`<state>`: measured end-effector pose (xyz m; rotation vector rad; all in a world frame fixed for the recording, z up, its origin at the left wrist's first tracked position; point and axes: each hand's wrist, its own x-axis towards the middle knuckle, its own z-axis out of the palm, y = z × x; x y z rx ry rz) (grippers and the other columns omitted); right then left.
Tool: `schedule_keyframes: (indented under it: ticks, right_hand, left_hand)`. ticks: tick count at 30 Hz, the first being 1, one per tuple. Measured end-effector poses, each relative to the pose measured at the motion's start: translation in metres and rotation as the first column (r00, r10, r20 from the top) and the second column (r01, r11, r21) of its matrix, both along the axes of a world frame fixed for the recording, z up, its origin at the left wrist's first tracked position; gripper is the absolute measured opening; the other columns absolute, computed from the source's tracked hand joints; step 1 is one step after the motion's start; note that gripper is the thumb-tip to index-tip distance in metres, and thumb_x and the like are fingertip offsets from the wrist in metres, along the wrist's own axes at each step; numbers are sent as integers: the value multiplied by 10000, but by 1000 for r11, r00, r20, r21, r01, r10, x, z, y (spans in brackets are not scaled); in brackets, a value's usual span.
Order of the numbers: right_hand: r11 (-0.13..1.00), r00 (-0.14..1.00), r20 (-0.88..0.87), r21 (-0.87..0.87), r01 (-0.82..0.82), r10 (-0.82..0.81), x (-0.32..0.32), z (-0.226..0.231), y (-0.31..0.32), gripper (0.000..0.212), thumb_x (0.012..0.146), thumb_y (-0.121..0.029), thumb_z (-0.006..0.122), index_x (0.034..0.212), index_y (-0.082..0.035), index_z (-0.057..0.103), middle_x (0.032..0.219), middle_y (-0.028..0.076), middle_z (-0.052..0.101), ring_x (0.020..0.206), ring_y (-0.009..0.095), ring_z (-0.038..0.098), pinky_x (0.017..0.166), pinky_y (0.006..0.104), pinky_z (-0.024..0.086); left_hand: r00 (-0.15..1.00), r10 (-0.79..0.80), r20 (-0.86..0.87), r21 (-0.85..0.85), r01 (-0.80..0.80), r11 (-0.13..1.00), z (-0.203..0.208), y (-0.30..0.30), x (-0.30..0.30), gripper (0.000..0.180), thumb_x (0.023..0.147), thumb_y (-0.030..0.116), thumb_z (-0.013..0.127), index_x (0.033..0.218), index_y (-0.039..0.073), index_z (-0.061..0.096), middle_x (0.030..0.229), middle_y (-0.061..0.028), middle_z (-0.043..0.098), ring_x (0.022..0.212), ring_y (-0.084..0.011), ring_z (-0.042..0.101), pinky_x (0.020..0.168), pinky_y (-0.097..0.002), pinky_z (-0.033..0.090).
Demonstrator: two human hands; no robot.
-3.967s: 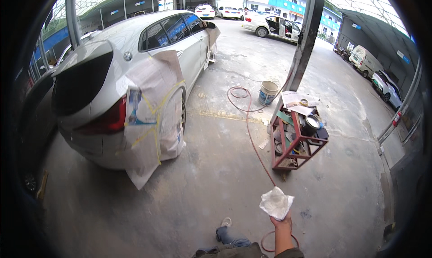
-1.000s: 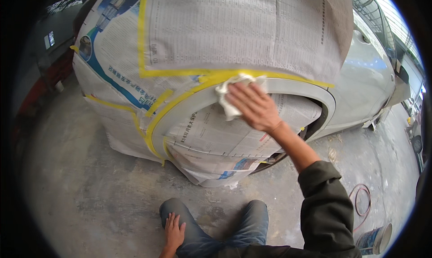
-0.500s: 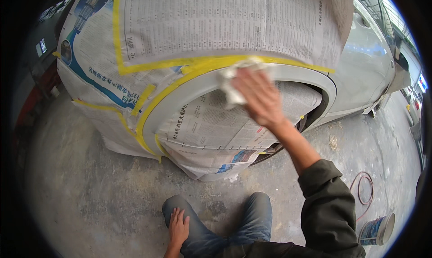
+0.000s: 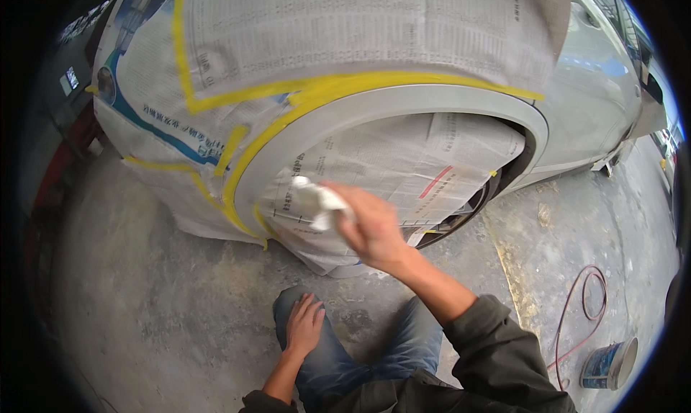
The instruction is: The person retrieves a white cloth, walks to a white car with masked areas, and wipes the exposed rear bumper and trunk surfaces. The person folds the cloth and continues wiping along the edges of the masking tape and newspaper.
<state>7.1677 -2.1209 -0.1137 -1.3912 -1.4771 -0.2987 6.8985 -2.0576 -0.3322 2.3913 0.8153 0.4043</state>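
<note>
A white cloth [image 4: 322, 204] is bunched in my right hand [image 4: 371, 226], its fingers closed on it, in front of the newspaper that covers the wheel. Just beyond and to the left curves the bare grey wheel arch [image 4: 309, 136] of a car, bordered by yellow masking tape [image 4: 345, 85]. Newspaper sheets [image 4: 403, 28] cover the bodywork above the arch, and more newspaper [image 4: 410, 154] hangs within it over the wheel. My left hand [image 4: 305, 323] rests on my left knee with its fingers stretched out, holding nothing.
The car's pale grey door [image 4: 590, 74] lies uncovered at the right. On the concrete floor [image 4: 194, 298] at the lower right are a coiled reddish hose [image 4: 592, 294] and a bucket [image 4: 610, 364] with a blue label. Part of the tyre [image 4: 471, 215] shows beside the hanging newspaper.
My right hand has come off the top of the wheel arch with the cloth, moving down and left toward me. The left hand stays on the knee. The view has shifted slightly.
</note>
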Motion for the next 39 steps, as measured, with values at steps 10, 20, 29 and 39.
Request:
schedule_keyframes:
  ticks: [10, 20, 29, 39]
  right_hand:
    - [903, 779, -475, -82, 423, -408, 60, 27, -42, 181, 913, -148, 640, 873, 3, 731, 721, 78, 699, 656, 118, 624, 620, 287, 485]
    - [788, 802, -479, 309, 533, -356, 87, 80, 1, 176, 895, -164, 795, 878, 7, 757, 615, -9, 619, 558, 36, 508, 517, 239, 407]
    - [745, 779, -540, 365, 558, -319, 74, 82, 18, 145, 885, -112, 779, 831, 16, 737, 584, -33, 583, 541, 14, 483, 501, 223, 391]
    - [712, 775, -559, 414, 568, -294, 75, 83, 21, 150, 882, -124, 780, 833, 12, 737, 553, -59, 530, 506, 12, 440, 469, 227, 341]
  left_hand:
    - [973, -159, -170, 179, 190, 965, -54, 32, 2, 371, 1058, 319, 516, 1098, 55, 774, 1324, -96, 690, 1411, -276, 485, 1248, -495, 239]
    - [980, -167, -108, 172, 184, 968, -63, 56, 2, 347, 1038, 283, 554, 1042, 14, 774, 1225, -123, 730, 1333, -316, 555, 1220, -513, 290]
    - [983, -170, -65, 165, 179, 970, -71, 60, 5, 318, 1023, 269, 578, 1017, 18, 772, 1182, -116, 741, 1308, -316, 573, 1204, -514, 313]
    - [985, -169, -29, 179, 172, 969, -71, 59, 8, 273, 999, 246, 605, 984, 28, 769, 1160, -100, 748, 1282, -306, 590, 1190, -505, 329]
